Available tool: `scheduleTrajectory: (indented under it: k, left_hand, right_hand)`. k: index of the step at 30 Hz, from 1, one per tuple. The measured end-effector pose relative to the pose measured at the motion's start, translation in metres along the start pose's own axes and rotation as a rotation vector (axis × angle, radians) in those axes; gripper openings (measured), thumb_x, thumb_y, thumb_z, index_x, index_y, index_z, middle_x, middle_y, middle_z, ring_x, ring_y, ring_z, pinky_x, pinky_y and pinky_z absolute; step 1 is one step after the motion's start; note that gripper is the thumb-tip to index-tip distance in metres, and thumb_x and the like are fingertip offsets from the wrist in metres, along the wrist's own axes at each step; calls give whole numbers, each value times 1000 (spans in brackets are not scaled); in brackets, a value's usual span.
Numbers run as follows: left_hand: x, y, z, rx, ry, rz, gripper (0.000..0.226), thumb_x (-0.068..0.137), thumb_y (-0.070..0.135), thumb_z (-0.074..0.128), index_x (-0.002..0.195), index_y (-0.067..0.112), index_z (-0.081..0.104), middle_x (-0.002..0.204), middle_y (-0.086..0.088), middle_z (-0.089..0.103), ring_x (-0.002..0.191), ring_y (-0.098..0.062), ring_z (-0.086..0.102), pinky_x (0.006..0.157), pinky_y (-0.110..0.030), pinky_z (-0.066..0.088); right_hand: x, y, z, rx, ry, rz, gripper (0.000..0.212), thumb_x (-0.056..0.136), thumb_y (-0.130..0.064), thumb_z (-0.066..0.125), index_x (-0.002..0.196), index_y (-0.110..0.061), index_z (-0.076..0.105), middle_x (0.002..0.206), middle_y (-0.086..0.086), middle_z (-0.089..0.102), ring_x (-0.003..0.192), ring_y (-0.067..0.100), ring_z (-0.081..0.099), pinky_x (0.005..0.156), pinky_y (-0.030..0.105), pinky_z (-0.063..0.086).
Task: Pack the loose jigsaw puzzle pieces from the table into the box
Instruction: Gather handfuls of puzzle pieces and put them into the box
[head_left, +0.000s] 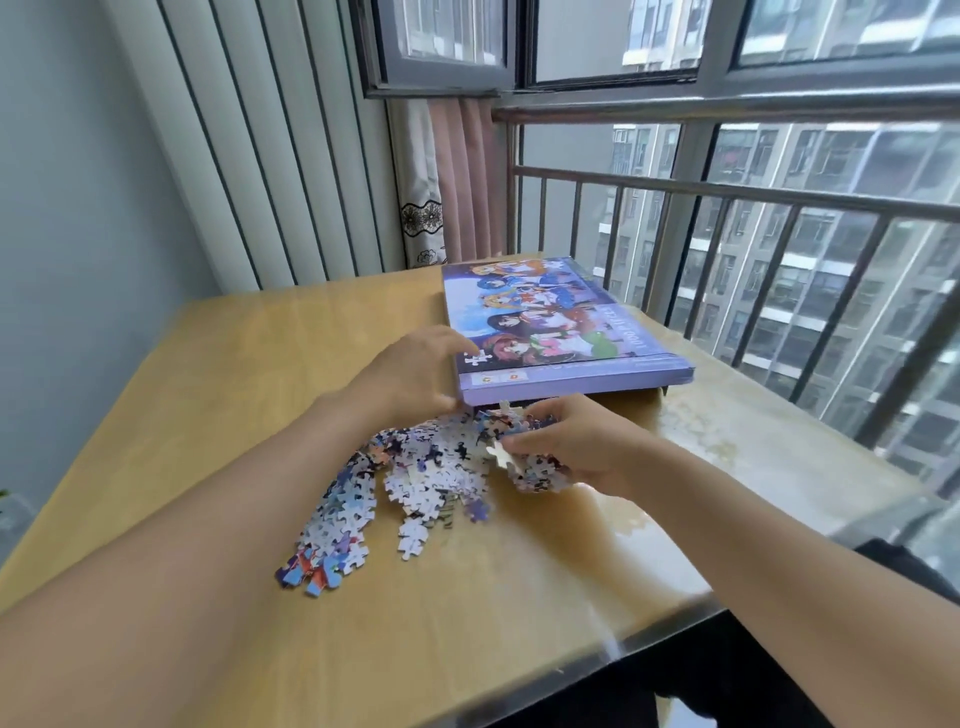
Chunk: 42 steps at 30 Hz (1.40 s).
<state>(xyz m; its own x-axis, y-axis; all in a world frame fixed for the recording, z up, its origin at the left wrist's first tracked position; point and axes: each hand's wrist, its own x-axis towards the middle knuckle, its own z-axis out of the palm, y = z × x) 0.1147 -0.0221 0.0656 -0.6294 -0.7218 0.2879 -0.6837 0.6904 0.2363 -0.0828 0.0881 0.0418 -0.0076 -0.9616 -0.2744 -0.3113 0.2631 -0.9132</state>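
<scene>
A purple puzzle box (561, 332) with a cartoon picture on its lid lies at the far middle of the wooden table (249, 374). My left hand (415, 374) grips the near left corner of the lid, which sits slightly raised over the box bottom. A heap of loose jigsaw pieces (415, 478) spreads over the table in front of the box, trailing toward me on the left. My right hand (576, 447) is curled round a bunch of pieces at the heap's right end, just below the box's front edge.
A metal railing (727, 228) and window run along the table's right and far side. A pink curtain (457, 176) hangs behind the box. The table's near edge (623, 644) has a metal trim. A ribbed panel wall stands at the back left.
</scene>
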Motion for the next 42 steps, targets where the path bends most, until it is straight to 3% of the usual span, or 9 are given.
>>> scheduleTrajectory:
  k: [3, 5, 10, 17, 24, 27, 31, 37, 42]
  left_hand:
    - [9, 2, 10, 14, 114, 6, 16, 90, 12, 63, 101, 17, 75, 104, -2, 71, 97, -25, 63, 82, -44, 52]
    - [14, 3, 11, -47, 187, -58, 17, 96, 25, 61, 94, 17, 76, 93, -3, 73, 90, -29, 65, 75, -43, 51]
    - [35, 13, -4, -217, 411, -156, 21, 94, 33, 66, 106, 19, 76, 96, -3, 76, 87, -23, 69, 77, -36, 53]
    - [52, 17, -15, -180, 408, -154, 26, 93, 36, 63, 110, 20, 74, 95, -3, 74, 87, -27, 67, 82, -41, 53]
    - [57, 25, -20, -179, 394, -157, 23, 94, 37, 62, 106, 22, 74, 91, 0, 74, 86, -25, 66, 81, -40, 53]
    - [58, 28, -25, -206, 423, -150, 20, 94, 37, 63, 105, 26, 75, 83, 7, 71, 84, -22, 65, 76, -34, 51]
    - [62, 28, -31, -200, 420, -183, 14, 94, 36, 64, 88, 26, 73, 70, 10, 63, 79, -25, 62, 70, -34, 48]
    - [63, 27, -35, -246, 425, -189, 12, 94, 34, 63, 93, 27, 74, 72, 10, 65, 77, -21, 63, 71, -32, 50]
    - [66, 28, -39, -247, 431, -179, 12, 95, 36, 62, 91, 31, 73, 72, 11, 67, 77, -20, 64, 74, -35, 52]
  right_hand:
    - [-3, 4, -17, 83, 14, 85, 24, 83, -19, 83, 99, -4, 75, 95, 17, 76, 77, 27, 71, 61, 31, 57]
    - [-5, 5, -25, 184, 46, 110, 24, 84, -12, 81, 105, -1, 74, 106, 22, 74, 82, 26, 73, 68, 34, 62]
    - [1, -11, -39, 636, -2, 196, 24, 95, -3, 65, 115, 9, 60, 101, 22, 69, 73, 24, 72, 56, 28, 60]
    - [22, -55, -51, 852, 115, 213, 17, 96, 0, 62, 111, 6, 57, 117, 25, 59, 104, 33, 65, 46, 32, 58]
    - [41, -78, -55, 878, 192, 225, 11, 105, 0, 45, 105, 6, 54, 87, 15, 60, 121, 24, 61, 59, 32, 61]
    - [44, -90, -56, 883, 223, 221, 14, 106, -1, 38, 106, 5, 51, 80, 15, 57, 96, 24, 66, 86, 32, 54]
    - [46, -108, -56, 984, 301, 190, 19, 106, -5, 35, 112, 4, 50, 87, 17, 58, 73, 31, 58, 90, 45, 54]
    - [53, -113, -62, 1438, 335, 88, 40, 98, -33, 43, 129, -8, 46, 117, 20, 58, 106, 45, 58, 99, 68, 45]
    - [65, -97, -64, 1434, 165, -10, 79, 89, -74, 34, 136, -13, 50, 129, 19, 62, 116, 47, 59, 105, 65, 40]
